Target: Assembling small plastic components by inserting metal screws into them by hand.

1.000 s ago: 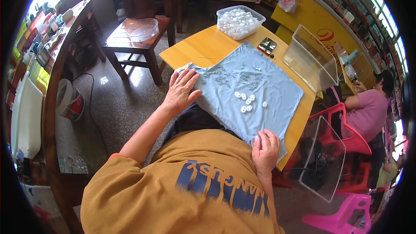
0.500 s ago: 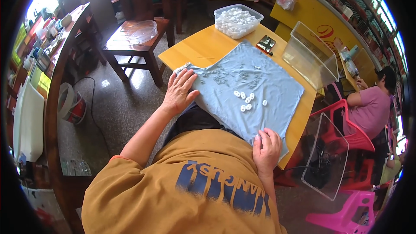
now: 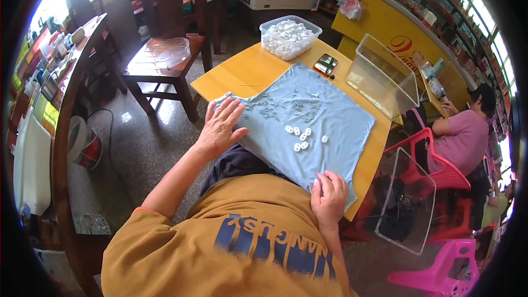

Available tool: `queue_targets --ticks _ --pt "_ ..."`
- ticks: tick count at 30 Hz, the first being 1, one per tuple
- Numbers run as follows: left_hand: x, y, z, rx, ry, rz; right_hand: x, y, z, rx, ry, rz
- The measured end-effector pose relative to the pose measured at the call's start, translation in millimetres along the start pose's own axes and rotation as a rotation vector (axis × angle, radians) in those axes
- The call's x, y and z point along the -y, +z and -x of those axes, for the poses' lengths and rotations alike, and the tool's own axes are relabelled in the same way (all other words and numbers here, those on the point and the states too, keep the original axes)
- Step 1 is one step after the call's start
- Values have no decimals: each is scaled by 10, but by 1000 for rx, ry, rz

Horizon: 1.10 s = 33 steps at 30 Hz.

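Note:
A light blue cloth [image 3: 344, 126] covers much of the wooden table in front of me. On it lie several white oval plastic pieces [image 3: 297, 147] with small dark holes, and farther back many small greyish pieces [image 3: 269, 111] are scattered. My left hand [image 3: 223, 127] rests palm down on the cloth's left corner, its fingers stretched and thumb apart. At the near right edge of the cloth is my right hand [image 3: 330, 201]. Its fingers are loosely bent with the tips on the cloth, and nothing shows between them.
A clear tub [image 3: 289, 38] full of white pieces stands at the table's far end. Near it lies a dark rectangular device [image 3: 325, 65]. An empty clear bin [image 3: 379, 80] sits at the right edge. Beyond it, a person [image 3: 459, 137] in pink sits on a red chair. A wooden chair [image 3: 165, 66] stands left.
The whole view has shifted slightly, so the table and both hands appear a little lower and farther left. Hands, cloth and pieces keep their places relative to each other.

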State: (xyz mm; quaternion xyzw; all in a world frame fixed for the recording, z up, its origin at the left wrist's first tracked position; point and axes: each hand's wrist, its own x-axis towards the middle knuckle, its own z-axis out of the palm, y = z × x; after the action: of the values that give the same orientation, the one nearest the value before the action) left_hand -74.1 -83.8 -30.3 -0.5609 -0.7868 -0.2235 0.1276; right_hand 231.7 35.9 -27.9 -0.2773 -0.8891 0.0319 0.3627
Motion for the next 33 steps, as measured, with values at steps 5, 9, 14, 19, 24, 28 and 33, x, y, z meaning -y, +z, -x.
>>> queue_targets --ticks 5,9,14,19,24,28,33 --pt "-236 81 -227 113 104 -34 -35 -8 19 -9 24 20" --pt "-360 31 -342 115 177 -22 6 2 -24 -15 37 -35" --pt "-540 67 -419 137 245 39 -6 -1 11 -4 57 7" --pt "-622 120 -390 152 256 44 -46 4 3 -65 46 -45" --pt "-640 168 -347 160 279 64 -50 -16 -19 -76 42 -51" --pt "-650 193 -333 163 297 34 -45 -15 24 -76 42 -66" --pt "-606 212 -304 150 290 50 -21 2 1 -70 41 -74"
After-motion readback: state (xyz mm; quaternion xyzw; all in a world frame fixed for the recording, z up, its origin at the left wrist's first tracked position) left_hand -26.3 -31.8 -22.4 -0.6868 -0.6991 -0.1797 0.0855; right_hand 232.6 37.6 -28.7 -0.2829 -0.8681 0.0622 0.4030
